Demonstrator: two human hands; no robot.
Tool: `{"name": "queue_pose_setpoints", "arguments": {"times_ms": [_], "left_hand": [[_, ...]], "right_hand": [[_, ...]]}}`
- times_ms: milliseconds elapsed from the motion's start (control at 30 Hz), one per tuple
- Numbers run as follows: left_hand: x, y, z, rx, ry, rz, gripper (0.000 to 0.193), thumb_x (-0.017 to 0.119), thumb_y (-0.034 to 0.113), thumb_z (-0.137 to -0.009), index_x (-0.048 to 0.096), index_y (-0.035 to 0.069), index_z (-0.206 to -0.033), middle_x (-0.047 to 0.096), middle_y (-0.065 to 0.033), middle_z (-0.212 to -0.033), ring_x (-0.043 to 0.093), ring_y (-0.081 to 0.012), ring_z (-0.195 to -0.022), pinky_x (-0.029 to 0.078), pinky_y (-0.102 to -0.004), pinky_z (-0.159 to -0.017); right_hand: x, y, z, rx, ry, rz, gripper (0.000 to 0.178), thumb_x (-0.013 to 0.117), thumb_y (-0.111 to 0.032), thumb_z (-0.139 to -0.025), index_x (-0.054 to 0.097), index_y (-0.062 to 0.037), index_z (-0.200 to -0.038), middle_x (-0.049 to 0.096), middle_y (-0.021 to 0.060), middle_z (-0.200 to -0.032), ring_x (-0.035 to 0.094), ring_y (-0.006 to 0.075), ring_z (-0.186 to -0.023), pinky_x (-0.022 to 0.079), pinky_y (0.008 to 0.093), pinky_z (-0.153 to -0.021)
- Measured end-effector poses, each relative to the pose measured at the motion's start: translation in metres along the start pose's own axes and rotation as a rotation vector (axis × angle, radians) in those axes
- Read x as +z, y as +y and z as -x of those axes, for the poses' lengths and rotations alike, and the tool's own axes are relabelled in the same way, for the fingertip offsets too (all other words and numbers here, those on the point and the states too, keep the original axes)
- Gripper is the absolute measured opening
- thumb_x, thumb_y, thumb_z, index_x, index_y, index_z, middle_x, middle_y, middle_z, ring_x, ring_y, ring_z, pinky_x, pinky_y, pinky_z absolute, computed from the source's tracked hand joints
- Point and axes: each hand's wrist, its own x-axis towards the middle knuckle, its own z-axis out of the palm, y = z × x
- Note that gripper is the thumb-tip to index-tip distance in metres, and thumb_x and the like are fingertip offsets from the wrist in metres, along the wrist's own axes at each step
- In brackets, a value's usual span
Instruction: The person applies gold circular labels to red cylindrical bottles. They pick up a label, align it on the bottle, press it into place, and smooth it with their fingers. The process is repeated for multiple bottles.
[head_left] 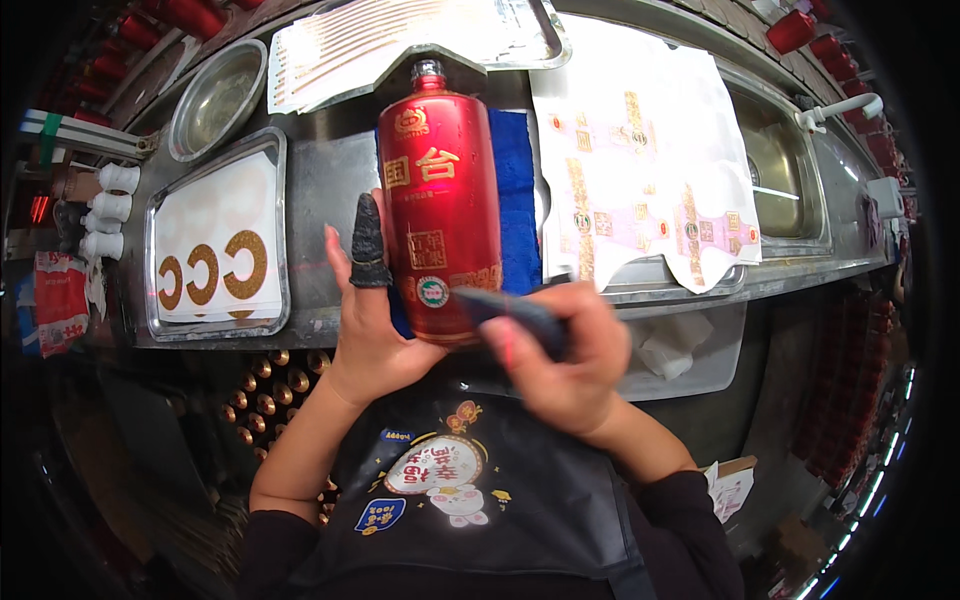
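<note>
closest to the camera was the black apron (540, 510) with its cartoon prints (460, 503), and the metal worktop (330, 190) was just past it. the red bottle (440, 230) was over a blue cloth (515, 170) near the middle of that worktop, neck pointing away, base toward the wearer. the left grip (375, 340) was braced against its lower left side, fingers spread rather than wrapped round, one of them in a black finger cover (370, 245). the right grip (575, 360) was curled near the lower right, by the gold band (478, 280) and the round green-and-white emblem (432, 292). a dark thing (535, 322) was at its fingers, but it was blurry, so i honestly couldn't tell if it was a clasped tool or just another cover.

my read: the decoration down there was getting rubbed flat. if so, doing it well called for a snug left palm so the bottle couldn't roll, light even strokes from mid-band outward, and no snagging the emblem's edge. the decal sheet (640, 180) on the right and the tray (281, 220) of curved gold shapes (203, 275) on the left were best left alone meanwhile.
</note>
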Motion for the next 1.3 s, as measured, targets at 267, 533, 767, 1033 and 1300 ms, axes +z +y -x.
{"name": "queue_pose_setpoints", "arguments": {"times_ms": [267, 533, 767, 1033, 1300], "left_hand": [[-0.005, -0.006, -0.003, 0.013, -0.051, -0.048, 0.120, 0.087, 0.049, -0.073, 0.019, -0.003, -0.157, 0.031, -0.0223, -0.161, 0.028, -0.0366, -0.151, -0.008, -0.0657, -0.119], [-0.002, -0.015, 0.000, -0.010, -0.096, 0.072, 0.125, 0.084, 0.049, -0.076, 0.007, -0.002, -0.160, 0.029, -0.0217, -0.163, 0.020, -0.0384, -0.154, -0.008, -0.0652, -0.119], [-0.002, -0.020, -0.004, 0.082, -0.077, -0.162, 0.122, 0.086, 0.050, -0.073, 0.014, 0.002, -0.160, 0.027, -0.0212, -0.164, 0.019, -0.0381, -0.155, -0.007, -0.0658, -0.119], [0.002, -0.012, -0.005, 0.108, 0.138, -0.021, 0.121, 0.089, 0.046, -0.069, 0.020, 0.004, -0.158, 0.036, -0.0217, -0.158, 0.029, -0.0395, -0.150, 0.001, -0.0682, -0.118], [-0.009, 0.002, -0.001, 0.269, 0.238, -0.049, 0.113, 0.088, 0.032, -0.072, 0.024, -0.002, -0.158, 0.044, -0.0228, -0.155, 0.042, -0.0356, -0.145, 0.009, -0.0597, -0.122]], "right_hand": [[-0.007, 0.013, -0.014, 0.095, 0.111, -0.025, 0.019, 0.080, -0.009, -0.085, 0.064, -0.0023, -0.093, 0.065, 0.0086, -0.076, 0.061, 0.0134, -0.065, 0.049, 0.0282, -0.060], [-0.001, 0.024, -0.006, 0.155, 0.084, 0.005, 0.021, 0.076, -0.013, -0.091, 0.060, -0.0007, -0.091, 0.060, 0.0055, -0.078, 0.056, 0.0124, -0.069, 0.046, 0.0260, -0.063], [0.001, 0.023, -0.014, 0.022, 0.141, -0.092, 0.017, 0.076, -0.004, -0.088, 0.062, -0.0008, -0.096, 0.062, 0.0033, -0.077, 0.057, 0.0095, -0.068, 0.048, 0.0257, -0.061], [0.005, 0.011, -0.062, -0.142, 0.002, 0.100, 0.016, 0.077, -0.004, -0.088, 0.065, 0.0002, -0.098, 0.068, 0.0052, -0.082, 0.060, 0.0088, -0.066, 0.048, 0.0239, -0.060], [0.020, 0.008, -0.084, -0.183, 0.112, 0.272, 0.017, 0.080, -0.005, -0.086, 0.065, -0.0008, -0.094, 0.063, 0.0021, -0.084, 0.055, 0.0094, -0.074, 0.045, 0.0239, -0.066]]}}
